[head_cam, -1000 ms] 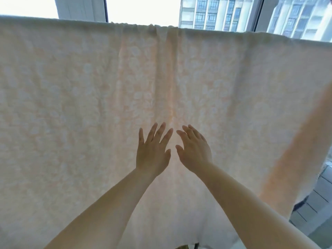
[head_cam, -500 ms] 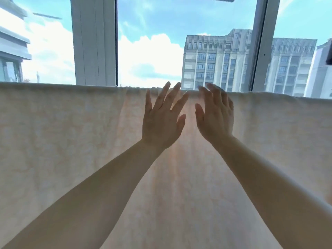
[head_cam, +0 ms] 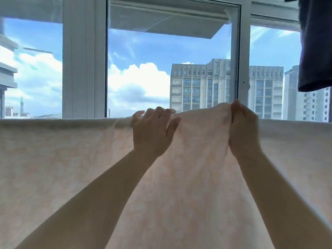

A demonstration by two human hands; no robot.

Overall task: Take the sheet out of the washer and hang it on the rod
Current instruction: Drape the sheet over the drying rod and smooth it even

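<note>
Peach sheet (head_cam: 71, 168) pinched at its top fold by my left hand (head_cam: 152, 130) and right hand (head_cam: 242, 126); I'd ease them apart, flattening that hump.

Both hands (head_cam: 197, 130) raised — fingers curled

Two bare forearms rise from the lower edge of the view, one from the lower left and one from the lower right. No sleeve covers either arm as far down as the picture shows; both are uncovered from wrist to the frame's edge. The left hand (head_cam: 152, 130) and the right hand (head_cam: 242, 126) are bare as well, with no glove. The fingers are slender, with short nails. Backlight from the windows leaves both arms and hands in shade.
</note>
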